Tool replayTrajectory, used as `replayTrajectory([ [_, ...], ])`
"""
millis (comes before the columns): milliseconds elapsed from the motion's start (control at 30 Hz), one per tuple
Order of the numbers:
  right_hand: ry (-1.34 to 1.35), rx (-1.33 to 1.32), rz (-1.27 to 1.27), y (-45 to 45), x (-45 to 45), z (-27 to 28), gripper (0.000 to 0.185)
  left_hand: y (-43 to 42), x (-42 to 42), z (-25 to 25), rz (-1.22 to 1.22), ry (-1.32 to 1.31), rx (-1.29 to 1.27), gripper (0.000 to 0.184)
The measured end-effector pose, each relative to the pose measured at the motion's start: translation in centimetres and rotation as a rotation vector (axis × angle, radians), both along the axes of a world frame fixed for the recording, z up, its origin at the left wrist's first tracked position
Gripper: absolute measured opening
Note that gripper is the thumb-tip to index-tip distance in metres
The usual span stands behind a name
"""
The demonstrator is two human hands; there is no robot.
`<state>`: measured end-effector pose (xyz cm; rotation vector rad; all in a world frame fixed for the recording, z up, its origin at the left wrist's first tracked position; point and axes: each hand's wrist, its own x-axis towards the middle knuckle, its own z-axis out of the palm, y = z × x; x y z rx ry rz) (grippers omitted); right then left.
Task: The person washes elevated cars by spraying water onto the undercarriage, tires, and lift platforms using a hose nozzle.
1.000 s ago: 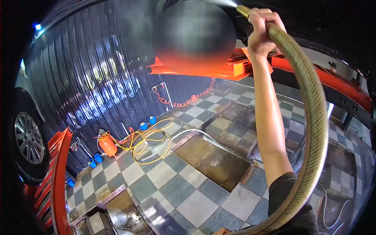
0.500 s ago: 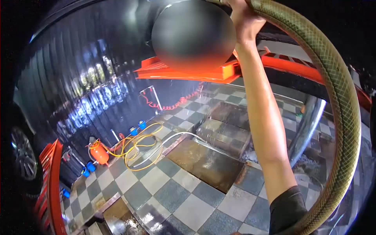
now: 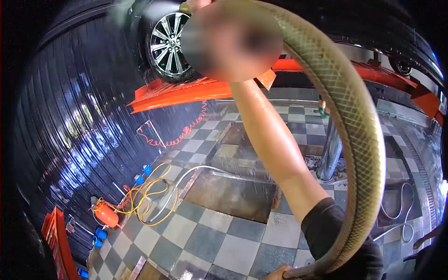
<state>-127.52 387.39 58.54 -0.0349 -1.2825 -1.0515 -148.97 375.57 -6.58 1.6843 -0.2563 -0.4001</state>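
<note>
A thick, ribbed, yellowish-green hose (image 3: pixel 359 140) arcs down the right side of the head view. My right arm reaches up from a dark sleeve, and my right hand (image 3: pixel 201 4) grips the hose's nozzle end (image 3: pixel 185 8) at the top; a blurred oval hides much of that hand. Water sprays leftward from the nozzle, just above a car wheel (image 3: pixel 171 44) with a multi-spoke rim. The wheel rests on an orange lift ramp (image 3: pixel 182 93). At the bottom edge, my left hand (image 3: pixel 277 273), mostly cut off, is closed around the lower hose.
A checkered tile floor (image 3: pixel 238 249) has a sunken wet pit (image 3: pixel 228 193). An orange tank (image 3: pixel 107 214), yellow hose (image 3: pixel 135 205) and blue containers (image 3: pixel 147 169) lie along the dark corrugated wall (image 3: pixel 70 140). A metal post (image 3: pixel 330 154) stands right of my arm.
My right hand and the hose end have swung left. The wheel and the leftward spray have come into sight, and the view has shifted rightward. My left hand shows more at the bottom.
</note>
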Motion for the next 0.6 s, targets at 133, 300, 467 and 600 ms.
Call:
replayTrajectory([
  [133, 0.015, -0.114, 0.027, 3.6, -2.9, -1.5, 0.017, 0.8, -3.0, -2.2, 0.032, 0.026, -0.063, 0.044],
  [300, -0.001, -0.261, -0.159, 9.7, -4.6, -3.7, 0.02, 2.0, -6.9, -9.1, 0.159, 0.145, -0.418, 0.044],
  [467, -0.138, -0.553, -0.019, 11.4, -8.4, -6.7, 0.014, 3.2, -9.1, -11.6, 0.165, 0.093, -0.453, 0.045],
  [600, -0.125, -0.476, -0.061, 11.4, -10.5, -5.2, 0.012, 5.8, -10.1, -0.8, 0.076, -0.142, 0.127, 0.044],
])
